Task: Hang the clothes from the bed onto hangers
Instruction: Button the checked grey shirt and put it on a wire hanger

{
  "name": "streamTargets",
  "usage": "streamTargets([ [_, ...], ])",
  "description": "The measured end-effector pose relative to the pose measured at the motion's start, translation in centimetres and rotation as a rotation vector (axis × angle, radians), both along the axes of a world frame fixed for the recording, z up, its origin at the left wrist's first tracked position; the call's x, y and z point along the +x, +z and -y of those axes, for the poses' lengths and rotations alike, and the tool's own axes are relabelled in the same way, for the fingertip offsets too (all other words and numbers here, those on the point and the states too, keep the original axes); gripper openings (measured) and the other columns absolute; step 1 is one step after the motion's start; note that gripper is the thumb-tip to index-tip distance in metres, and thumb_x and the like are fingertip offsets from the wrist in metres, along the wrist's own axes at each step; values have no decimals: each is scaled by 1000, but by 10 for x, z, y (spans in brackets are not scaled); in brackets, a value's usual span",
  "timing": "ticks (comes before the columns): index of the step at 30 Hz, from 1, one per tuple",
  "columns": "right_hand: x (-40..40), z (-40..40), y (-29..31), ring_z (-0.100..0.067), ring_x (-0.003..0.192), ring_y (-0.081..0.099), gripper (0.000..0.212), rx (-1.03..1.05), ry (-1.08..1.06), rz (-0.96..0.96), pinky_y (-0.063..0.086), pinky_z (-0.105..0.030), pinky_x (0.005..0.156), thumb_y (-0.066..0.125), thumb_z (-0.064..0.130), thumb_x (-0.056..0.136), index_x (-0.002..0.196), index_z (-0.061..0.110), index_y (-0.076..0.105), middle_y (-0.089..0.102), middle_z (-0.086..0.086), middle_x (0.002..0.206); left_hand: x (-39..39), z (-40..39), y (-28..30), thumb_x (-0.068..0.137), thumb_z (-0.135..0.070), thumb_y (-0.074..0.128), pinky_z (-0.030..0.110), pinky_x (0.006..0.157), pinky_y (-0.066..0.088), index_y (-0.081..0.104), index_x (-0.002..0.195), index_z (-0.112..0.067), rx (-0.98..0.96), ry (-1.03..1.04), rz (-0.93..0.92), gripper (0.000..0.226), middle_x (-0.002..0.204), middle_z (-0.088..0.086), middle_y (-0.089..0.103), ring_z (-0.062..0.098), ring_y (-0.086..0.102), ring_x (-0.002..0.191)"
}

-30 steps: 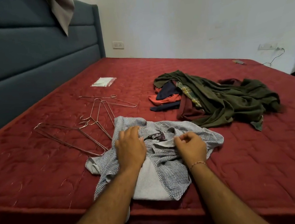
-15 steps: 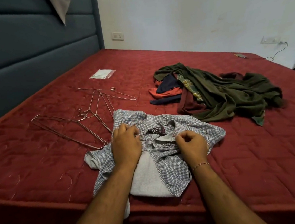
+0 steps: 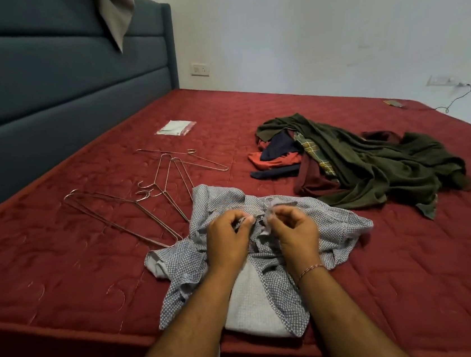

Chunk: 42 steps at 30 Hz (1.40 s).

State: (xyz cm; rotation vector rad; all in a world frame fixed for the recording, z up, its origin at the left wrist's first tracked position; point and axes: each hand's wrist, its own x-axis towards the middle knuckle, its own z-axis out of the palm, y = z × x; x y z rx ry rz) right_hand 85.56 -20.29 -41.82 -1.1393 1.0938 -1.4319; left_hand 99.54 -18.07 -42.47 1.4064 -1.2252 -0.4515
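The checked shirt (image 3: 282, 261) lies crumpled at the near edge of the red bed (image 3: 415, 275), directly under my hands. I see my left hand (image 3: 229, 240) and my right hand (image 3: 293, 230) close together over its collar, each pinching the fabric with curled fingers. Wire hangers (image 3: 143, 200) lie just to the left, one touching the shirt. The pile of clothes (image 3: 358, 161) sits beyond, to the right.
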Motion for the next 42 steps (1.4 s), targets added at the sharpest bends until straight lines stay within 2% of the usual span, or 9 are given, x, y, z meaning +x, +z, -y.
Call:
streamTargets([
  [4, -5, -4, -18, -26, 82, 70, 12, -46, 54, -82, 62, -50, 79, 80, 6, 85, 93, 15, 77, 75, -16, 89, 6, 0, -10, 92, -17, 76, 27, 80, 56, 73, 87, -25, 5, -29, -130, 10, 85, -10, 74, 1, 68, 84],
  [8, -3, -8, -15, -16, 80, 71, 11, -97, 86, -147, 59, -31, 74, 78, -2, 86, 94, 6, 75, 76, -11, 89, 4, 0, -12, 91, -13, 77, 31, 84, 60, 74, 98, -28, 12, -131, -179, 17, 96, -6, 74, 11, 70, 94],
  [12, -2, -10, -15, -16, 80, 71, 10, -110, 126, -141, 58, -27, 73, 76, -3, 87, 95, 3, 75, 76, -9, 88, 4, -2, -13, 92, -8, 74, 40, 77, 61, 70, 111, -31, 28, -205, -231, 30, 94, 13, 67, 19, 69, 84],
  [20, -1, -10, -18, -25, 89, 74, 11, -104, 139, -136, 60, -38, 81, 78, 1, 87, 96, 8, 78, 78, -11, 93, 5, -3, -10, 91, -4, 73, 31, 64, 54, 65, 113, -27, 45, -234, -212, 33, 80, -5, 60, 7, 59, 67],
  [23, 1, -9, -21, -23, 86, 73, 13, -148, 137, -234, 60, -41, 79, 78, 3, 88, 94, 15, 79, 78, -5, 90, 5, -4, -8, 90, 1, 70, 30, 62, 50, 65, 112, -23, 74, -228, -230, 33, 77, -6, 59, 8, 56, 64],
  [29, 2, -8, -21, -12, 96, 73, 20, -282, 126, -505, 59, -40, 92, 76, 1, 85, 96, 17, 80, 78, 7, 96, 10, -2, -9, 89, 6, 66, 32, 57, 45, 66, 108, -20, 151, -273, -253, 33, 69, -1, 59, 13, 53, 59],
  [32, 3, -8, -20, -8, 92, 72, 21, -298, 125, -607, 60, -39, 88, 76, 4, 85, 98, 20, 81, 76, 9, 95, 12, -2, -9, 89, 11, 59, 28, 53, 40, 66, 108, -20, 195, -296, -254, 36, 63, -3, 55, 10, 48, 53],
  [37, 10, -20, -15, -5, 76, 68, 13, -358, -25, -831, 56, -26, 77, 73, 14, 84, 91, 23, 79, 75, 10, 84, 12, -3, -12, 96, 4, 50, 30, 49, 33, 68, 107, -28, 196, -289, -224, 38, 67, 8, 52, 15, 40, 53],
  [42, 12, -24, -14, -10, 71, 66, 8, -349, -61, -889, 51, -25, 71, 71, 15, 86, 88, 20, 76, 74, 7, 79, 8, -5, -12, 97, -3, 52, 35, 55, 44, 65, 108, -36, 197, -267, -53, 37, 66, -12, 61, 11, 50, 56],
])
